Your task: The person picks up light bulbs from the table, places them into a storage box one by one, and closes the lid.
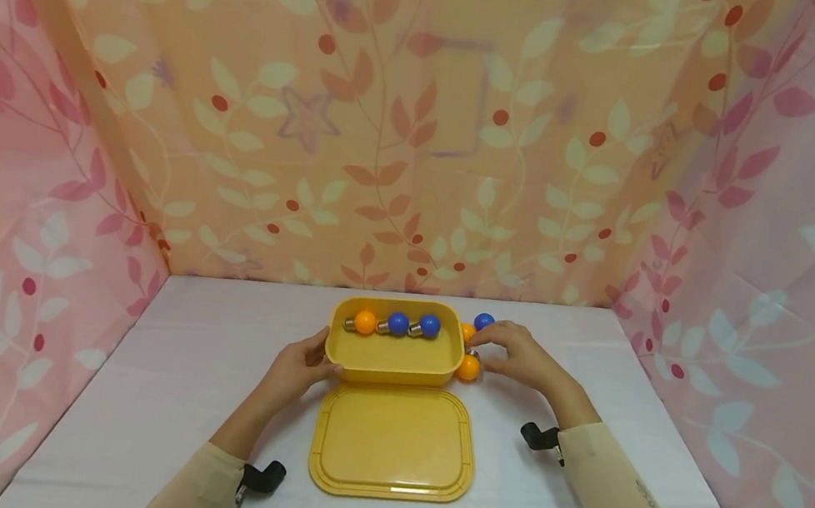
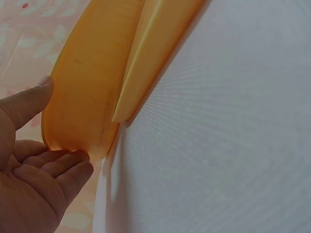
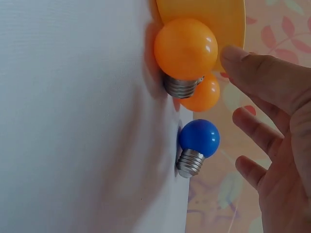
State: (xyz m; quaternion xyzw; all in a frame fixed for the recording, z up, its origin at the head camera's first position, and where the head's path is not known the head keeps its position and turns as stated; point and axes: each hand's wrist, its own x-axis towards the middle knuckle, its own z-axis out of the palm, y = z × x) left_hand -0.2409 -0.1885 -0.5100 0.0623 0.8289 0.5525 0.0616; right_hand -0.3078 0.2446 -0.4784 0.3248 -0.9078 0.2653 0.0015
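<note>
A yellow plastic box stands on the table with three small light bulbs lying in a row inside: an orange bulb, a blue bulb and another blue bulb. My left hand holds the box's left end, its thumb at the front corner. Outside the right end lie a near orange bulb, a farther orange bulb and a blue bulb. Over these hovers my right hand, thumb and fingers spread apart, with nothing seen between them.
In front of the box lies its yellow lid, flat on the white tablecloth. Patterned cloth walls enclose the table at the back and on both sides. A black wrist camera sits at each sleeve.
</note>
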